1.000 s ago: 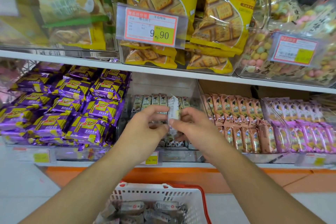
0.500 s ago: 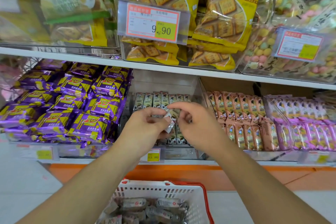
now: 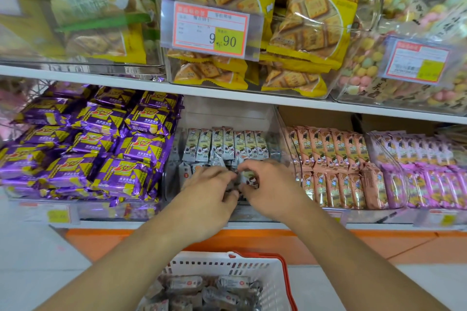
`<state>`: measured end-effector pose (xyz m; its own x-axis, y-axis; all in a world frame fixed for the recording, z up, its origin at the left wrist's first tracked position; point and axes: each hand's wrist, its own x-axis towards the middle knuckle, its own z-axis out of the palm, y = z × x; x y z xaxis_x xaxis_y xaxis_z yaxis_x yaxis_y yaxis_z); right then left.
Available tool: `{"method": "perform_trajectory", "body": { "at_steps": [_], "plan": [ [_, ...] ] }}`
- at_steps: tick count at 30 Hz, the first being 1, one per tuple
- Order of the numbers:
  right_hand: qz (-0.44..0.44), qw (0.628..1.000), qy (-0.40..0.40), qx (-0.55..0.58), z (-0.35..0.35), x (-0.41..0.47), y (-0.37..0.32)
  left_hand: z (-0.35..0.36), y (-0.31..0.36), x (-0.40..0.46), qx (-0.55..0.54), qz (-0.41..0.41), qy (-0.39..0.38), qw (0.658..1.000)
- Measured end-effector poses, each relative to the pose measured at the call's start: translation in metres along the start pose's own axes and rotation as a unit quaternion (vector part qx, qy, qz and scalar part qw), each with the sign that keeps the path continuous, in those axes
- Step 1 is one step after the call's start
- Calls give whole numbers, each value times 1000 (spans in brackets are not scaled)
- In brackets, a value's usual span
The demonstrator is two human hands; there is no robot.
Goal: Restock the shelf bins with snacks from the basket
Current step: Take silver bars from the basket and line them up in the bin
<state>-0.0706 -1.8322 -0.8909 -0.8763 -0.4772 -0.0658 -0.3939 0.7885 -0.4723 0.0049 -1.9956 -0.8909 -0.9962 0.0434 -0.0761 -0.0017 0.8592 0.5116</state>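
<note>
Both my hands are inside the clear middle bin [image 3: 283,131] on the lower shelf. My left hand [image 3: 209,189] and my right hand [image 3: 267,184] meet over one small grey-white snack pack [image 3: 249,179] and pinch it low at the bin's front. Behind them a row of the same grey snack packs [image 3: 227,145] stands upright. The white basket with a red rim [image 3: 252,264] sits below my arms, holding several more grey packs [image 3: 202,288].
Purple wafer packs [image 3: 101,146] fill the bin on the left, pink packs [image 3: 336,166] and lilac packs [image 3: 429,171] the bins on the right. Yellow cracker bags [image 3: 252,20] and a price tag [image 3: 209,29] sit on the upper shelf overhead.
Both hands have gone down and forward with the snack pack, from chest height in front of the bin to low inside its front part.
</note>
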Motion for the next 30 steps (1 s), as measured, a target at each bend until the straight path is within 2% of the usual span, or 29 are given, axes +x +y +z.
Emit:
{"method": "perform_trajectory", "body": {
  "at_steps": [4, 8, 15, 17, 20, 23, 25, 27, 30],
  "plan": [
    [27, 997, -34, -59, 6, 2, -3, 8, -7, 0, 43, -25, -36, 998],
    [65, 995, -63, -34, 0, 4, -6, 10, -6, -3, 76, -36, -44, 995],
    [58, 983, -70, -162, 1, -1, -15, 9, -11, -2, 64, -31, -24, 997],
    [35, 988, -62, -140, 2, 0, -19, 8, -10, -3, 75, -36, -17, 996],
    [1, 996, -87, -35, 8, 3, -29, 7, -9, -4, 81, -69, -14, 994],
    [-5, 990, -134, 49, 17, 9, -30, 2, -7, -4, 66, -77, -43, 994],
    [3, 988, -148, 43, 20, 11, -27, -4, -3, -5, 40, -82, -73, 993],
    [-2, 994, -110, 25, 21, 12, -25, -8, -2, -5, -2, -92, -74, 993],
    [11, 1000, -14, 25, 22, 14, -20, -11, -5, -2, -86, -109, -3, 990]
  ]
}}
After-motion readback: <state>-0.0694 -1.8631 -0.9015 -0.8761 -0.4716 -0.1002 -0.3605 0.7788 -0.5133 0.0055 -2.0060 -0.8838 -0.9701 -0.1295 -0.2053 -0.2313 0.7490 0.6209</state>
